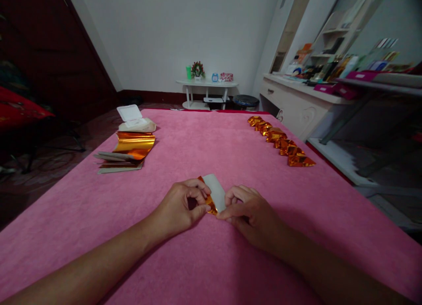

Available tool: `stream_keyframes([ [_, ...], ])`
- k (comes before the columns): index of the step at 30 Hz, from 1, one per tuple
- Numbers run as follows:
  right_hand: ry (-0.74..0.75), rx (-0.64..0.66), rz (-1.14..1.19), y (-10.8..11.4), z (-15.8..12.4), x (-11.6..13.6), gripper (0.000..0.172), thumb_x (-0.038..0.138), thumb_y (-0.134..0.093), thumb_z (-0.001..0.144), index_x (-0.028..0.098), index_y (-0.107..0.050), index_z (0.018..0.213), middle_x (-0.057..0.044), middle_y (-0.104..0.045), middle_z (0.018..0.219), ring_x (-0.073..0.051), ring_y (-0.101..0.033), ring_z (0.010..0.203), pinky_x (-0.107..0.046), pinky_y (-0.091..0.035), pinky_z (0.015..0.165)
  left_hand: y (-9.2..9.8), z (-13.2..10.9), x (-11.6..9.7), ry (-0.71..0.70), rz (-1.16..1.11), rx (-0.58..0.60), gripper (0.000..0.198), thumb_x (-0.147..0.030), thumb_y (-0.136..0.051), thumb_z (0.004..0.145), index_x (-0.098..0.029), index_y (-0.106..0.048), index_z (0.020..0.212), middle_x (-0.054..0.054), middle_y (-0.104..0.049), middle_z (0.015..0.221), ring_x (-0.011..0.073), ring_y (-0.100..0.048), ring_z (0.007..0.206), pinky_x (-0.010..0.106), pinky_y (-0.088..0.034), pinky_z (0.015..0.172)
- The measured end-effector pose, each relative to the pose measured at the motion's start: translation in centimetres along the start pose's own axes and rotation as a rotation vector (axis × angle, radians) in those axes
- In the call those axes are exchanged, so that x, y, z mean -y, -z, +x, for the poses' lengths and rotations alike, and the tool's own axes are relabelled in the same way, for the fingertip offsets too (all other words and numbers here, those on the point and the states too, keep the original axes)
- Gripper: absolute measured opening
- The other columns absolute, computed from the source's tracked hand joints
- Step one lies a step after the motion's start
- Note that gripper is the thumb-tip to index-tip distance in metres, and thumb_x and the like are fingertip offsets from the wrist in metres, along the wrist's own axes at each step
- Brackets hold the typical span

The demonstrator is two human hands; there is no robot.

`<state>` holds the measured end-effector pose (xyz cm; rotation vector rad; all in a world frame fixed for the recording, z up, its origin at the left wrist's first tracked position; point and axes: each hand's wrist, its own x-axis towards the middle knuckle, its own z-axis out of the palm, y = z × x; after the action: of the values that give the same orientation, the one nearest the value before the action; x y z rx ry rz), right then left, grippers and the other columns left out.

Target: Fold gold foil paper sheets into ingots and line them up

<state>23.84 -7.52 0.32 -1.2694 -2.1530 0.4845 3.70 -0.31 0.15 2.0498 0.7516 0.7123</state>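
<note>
Between my hands, on the pink cloth [184,147], lies a small sheet of foil paper [215,191], pale on one face and shiny orange-gold on the other. Its left edge is folded over so a gold strip shows. My left hand [184,204] pinches that folded strip between thumb and fingers. The fingers of my right hand [250,212] are curled closed at the sheet's lower right corner, with the index fingertip pressing near the fold's bottom end. Parts of the sheet are hidden under the fingertips.
At the left lies a stack of foil sheets [135,147], with an opened white packet [138,124] behind it. A row of folded gold foil pieces [280,140] runs along the right. Farther off stand a small white table [207,82], a stool [245,101] and a cluttered dresser [296,94].
</note>
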Motion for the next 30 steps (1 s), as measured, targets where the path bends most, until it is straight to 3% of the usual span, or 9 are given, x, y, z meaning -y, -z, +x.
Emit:
stream_keyframes([
  [16,-0.003,0.014,-0.035,0.01,0.09,0.19,0.025,0.008,-0.06,0.079,0.03,-0.073,0.085,-0.001,-0.055,0.078,-0.015,-0.05,0.077,-0.03,-0.034,0.069,-0.43,0.21,0.16,0.063,0.117,-0.035,0.015,-0.011,-0.066,0.069,-0.014,-0.061,0.055,0.004,-0.058,0.092,0.0133,-0.056,0.08,0.026,-0.047,0.07],
  [30,-0.001,0.026,-0.066,-0.12,-0.03,0.08,0.027,0.008,-0.058,0.08,0.031,-0.072,0.087,-0.001,-0.054,0.081,-0.016,-0.049,0.077,-0.03,-0.035,0.069,-0.11,0.4,0.48,0.084,0.144,0.008,0.017,-0.017,-0.069,0.069,-0.013,-0.058,0.056,0.005,-0.054,0.093,0.0137,-0.054,0.079,0.026,-0.046,0.067],
])
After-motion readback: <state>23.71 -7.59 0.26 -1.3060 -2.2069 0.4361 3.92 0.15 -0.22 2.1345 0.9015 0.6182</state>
